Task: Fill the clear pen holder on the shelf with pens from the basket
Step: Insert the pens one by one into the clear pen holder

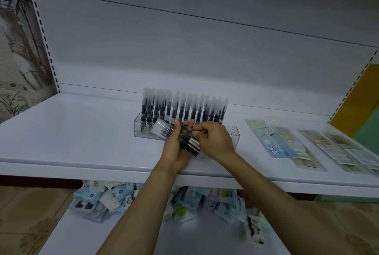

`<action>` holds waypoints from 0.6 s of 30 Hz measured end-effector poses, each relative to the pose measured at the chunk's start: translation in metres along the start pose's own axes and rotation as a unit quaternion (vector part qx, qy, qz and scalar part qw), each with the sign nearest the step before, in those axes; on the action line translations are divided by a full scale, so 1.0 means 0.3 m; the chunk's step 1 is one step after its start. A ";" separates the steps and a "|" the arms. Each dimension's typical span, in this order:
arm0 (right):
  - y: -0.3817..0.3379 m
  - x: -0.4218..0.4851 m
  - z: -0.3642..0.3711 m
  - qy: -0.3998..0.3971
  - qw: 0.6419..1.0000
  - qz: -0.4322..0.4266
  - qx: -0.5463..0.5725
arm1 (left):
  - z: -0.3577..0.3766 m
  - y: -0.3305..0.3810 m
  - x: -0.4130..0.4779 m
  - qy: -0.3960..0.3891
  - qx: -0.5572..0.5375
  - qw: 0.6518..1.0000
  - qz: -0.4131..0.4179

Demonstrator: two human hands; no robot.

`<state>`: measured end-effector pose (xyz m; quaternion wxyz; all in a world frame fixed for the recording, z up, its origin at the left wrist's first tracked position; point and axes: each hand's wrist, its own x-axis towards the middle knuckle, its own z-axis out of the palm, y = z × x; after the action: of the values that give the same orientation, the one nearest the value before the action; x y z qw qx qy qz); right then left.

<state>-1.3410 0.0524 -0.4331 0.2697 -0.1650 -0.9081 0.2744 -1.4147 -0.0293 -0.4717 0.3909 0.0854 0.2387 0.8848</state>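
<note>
A clear pen holder (141,129) stands on the white shelf (82,131), its back rows packed with several upright black pens with clear caps (184,107). In front of it my left hand (176,152) grips a bundle of black pens (180,137) lying slanted, clear caps to the upper left. My right hand (213,137) reaches in from the right and pinches one pen of that bundle near its upper side. The holder's front right part with bare holes (232,130) shows behind my right hand. No basket is in view.
Flat packaged stationery cards (281,142) and more packs (344,152) lie on the shelf at the right. Below, a lower shelf holds a heap of small packets (114,197). The shelf's back panel (184,49) rises behind the holder.
</note>
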 end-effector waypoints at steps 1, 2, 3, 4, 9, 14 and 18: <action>0.004 -0.003 0.003 0.001 1.000 0.001 0.008 | 0.000 0.000 0.000 -0.001 0.004 1.000 -0.001; 0.007 -0.005 0.007 0.004 1.000 0.003 0.017 | -0.001 0.000 0.001 -0.002 0.009 1.000 -0.001; 0.011 -0.006 0.009 0.009 1.000 0.005 0.029 | 0.000 0.000 0.000 -0.005 0.014 1.000 -0.002; 0.013 -0.009 0.010 0.019 0.999 0.007 0.045 | -0.001 -0.001 0.000 -0.007 0.018 1.000 -0.001; 0.001 -0.025 -0.046 0.033 0.951 0.054 0.301 | 0.000 0.002 0.002 -0.001 -0.011 1.000 0.015; 0.025 -0.042 -0.099 0.027 0.902 0.099 0.420 | 0.009 0.004 0.002 0.023 0.002 1.000 0.009; 0.047 -0.054 -0.122 0.029 0.888 0.115 0.444 | 0.010 0.003 0.000 0.033 -0.006 0.999 0.007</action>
<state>-1.3046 0.0713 -0.4220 0.3073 -0.1394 -0.6581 0.6730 -1.4143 -0.0287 -0.4687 0.3775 0.0557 0.2454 0.8912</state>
